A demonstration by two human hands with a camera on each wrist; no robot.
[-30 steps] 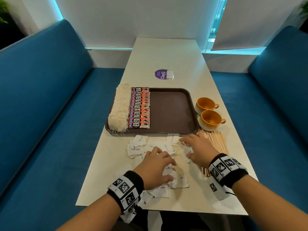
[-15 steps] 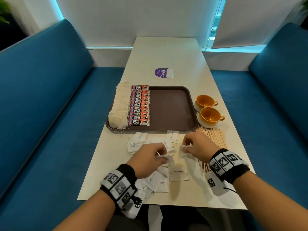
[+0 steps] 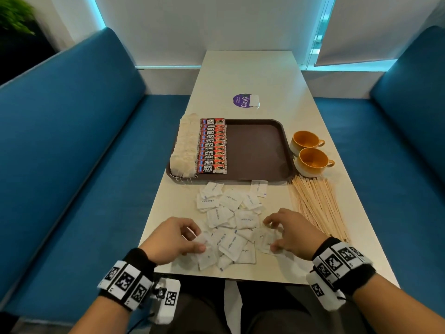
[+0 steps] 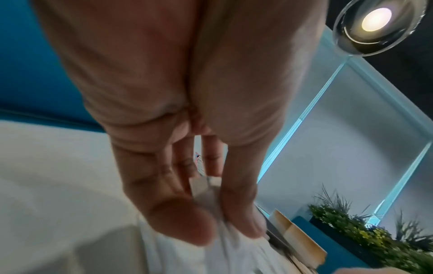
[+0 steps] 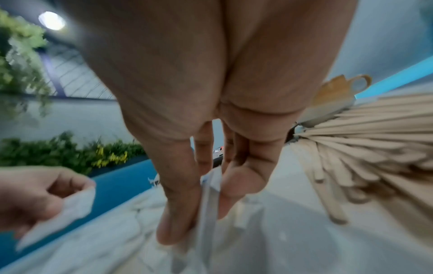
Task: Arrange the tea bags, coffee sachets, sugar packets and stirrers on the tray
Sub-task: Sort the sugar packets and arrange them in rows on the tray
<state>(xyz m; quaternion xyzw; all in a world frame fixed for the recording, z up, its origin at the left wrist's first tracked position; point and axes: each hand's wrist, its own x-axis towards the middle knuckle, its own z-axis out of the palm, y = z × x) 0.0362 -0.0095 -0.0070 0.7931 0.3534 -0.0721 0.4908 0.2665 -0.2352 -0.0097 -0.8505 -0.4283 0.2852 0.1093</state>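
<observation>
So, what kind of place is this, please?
Probably a café or an office pantry booth: blue padded benches flank a long narrow table, which carries a brown serving tray, two orange cups and loose sugar packets.

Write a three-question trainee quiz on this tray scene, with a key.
1. True or false: the stirrers lie on the tray.
2. Which sits nearest the tray's left edge? A) tea bags B) coffee sachets C) cups
3. Fill in: the left hand and right hand each pinch a ____ packet.

Key: 1 false, they lie on the table, right of the sugar packets. 2 A. 3 sugar.
</observation>
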